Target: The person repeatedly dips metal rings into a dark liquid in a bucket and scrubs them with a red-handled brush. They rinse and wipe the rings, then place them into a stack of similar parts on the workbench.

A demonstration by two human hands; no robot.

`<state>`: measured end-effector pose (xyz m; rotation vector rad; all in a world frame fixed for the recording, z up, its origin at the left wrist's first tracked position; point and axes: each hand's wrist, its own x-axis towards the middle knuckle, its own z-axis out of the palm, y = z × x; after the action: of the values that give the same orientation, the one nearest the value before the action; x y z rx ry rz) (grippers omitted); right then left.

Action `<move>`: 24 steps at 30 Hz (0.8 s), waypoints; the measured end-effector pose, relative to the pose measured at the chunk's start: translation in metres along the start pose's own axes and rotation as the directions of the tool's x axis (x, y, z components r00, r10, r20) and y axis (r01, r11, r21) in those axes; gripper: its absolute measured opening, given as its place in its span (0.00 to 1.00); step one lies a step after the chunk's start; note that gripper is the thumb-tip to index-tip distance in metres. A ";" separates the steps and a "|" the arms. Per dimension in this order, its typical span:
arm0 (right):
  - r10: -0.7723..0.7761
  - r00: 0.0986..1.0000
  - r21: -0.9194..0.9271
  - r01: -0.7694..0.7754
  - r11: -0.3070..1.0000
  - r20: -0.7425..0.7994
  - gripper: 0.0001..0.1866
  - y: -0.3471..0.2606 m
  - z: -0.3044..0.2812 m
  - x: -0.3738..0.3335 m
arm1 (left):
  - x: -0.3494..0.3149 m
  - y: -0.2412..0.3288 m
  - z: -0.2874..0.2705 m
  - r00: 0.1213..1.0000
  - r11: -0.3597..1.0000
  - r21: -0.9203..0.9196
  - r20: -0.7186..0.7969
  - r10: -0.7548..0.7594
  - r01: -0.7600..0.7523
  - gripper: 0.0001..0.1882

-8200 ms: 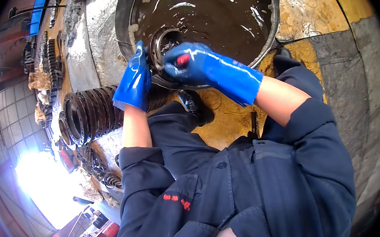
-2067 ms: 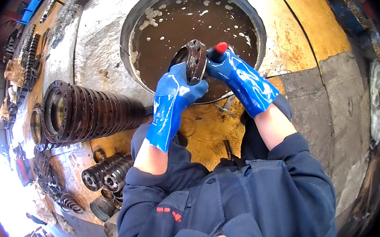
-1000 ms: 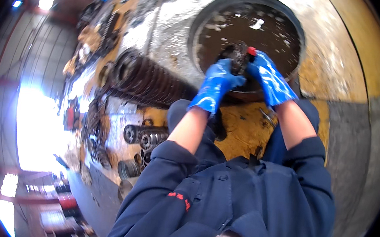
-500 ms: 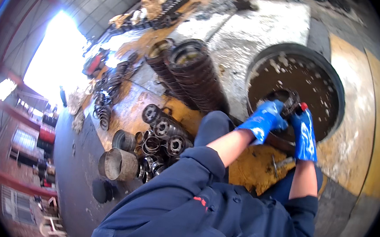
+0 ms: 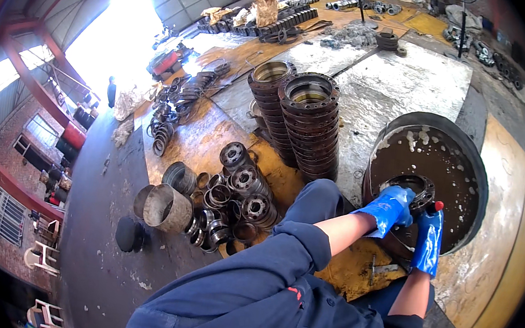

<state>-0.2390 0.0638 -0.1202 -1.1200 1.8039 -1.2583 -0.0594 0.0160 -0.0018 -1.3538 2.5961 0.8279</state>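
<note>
My left hand [image 5: 392, 209], in a blue rubber glove, is closed on the near side of a dark, wet metal ring [image 5: 426, 190]. The ring is held tilted over a round tub [image 5: 480, 213] of brown, murky liquid with pale froth. In the same kind of glove, my right hand [image 5: 429, 238] is closed around a tool with a red end [image 5: 439, 206], right beside the ring. The rest of this tool is mostly hidden by the glove and the ring, so its kind does not show.
Two tall stacks of flanged metal rings [image 5: 310, 127] stand left of the tub. Nearer lie several hub-like cylinders [image 5: 245, 178], loose rings and a wide metal sleeve [image 5: 169, 209]. A metal tool [image 5: 382, 269] rests on the stained yellow board near my legs. Farther off are rows of parts [image 5: 288, 24].
The view has tilted up and turned, so everything sits lower and more of the far floor shows. Both hands stay at the tub with the ring and red-ended tool.
</note>
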 end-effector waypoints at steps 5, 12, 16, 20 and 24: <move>0.000 1.000 0.031 0.000 1.000 0.018 0.11 0.015 0.000 0.007 | -0.003 0.000 -0.002 1.000 0.999 -0.031 0.007 -0.014 0.014 0.35; -0.057 0.998 0.130 0.054 0.990 0.016 0.10 0.029 0.004 0.015 | -0.003 -0.001 -0.002 1.000 0.999 -0.047 -0.028 0.003 -0.004 0.34; -0.035 0.999 0.117 0.030 0.993 0.041 0.11 0.042 0.006 0.023 | -0.002 -0.003 -0.001 1.000 0.998 -0.059 -0.029 -0.003 0.001 0.34; -0.008 0.995 0.072 0.001 0.997 0.101 0.14 0.051 0.004 0.029 | -0.001 -0.003 -0.001 0.999 0.997 -0.071 -0.031 -0.010 0.007 0.34; -0.005 0.994 0.021 0.002 1.000 0.108 0.14 0.057 0.002 0.033 | 0.000 -0.003 -0.002 1.000 0.997 -0.073 -0.019 -0.009 0.008 0.34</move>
<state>-0.2667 0.0427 -0.1767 -1.1576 1.7054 -1.1929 -0.0566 0.0135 -0.0016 -1.3969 2.5965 0.9214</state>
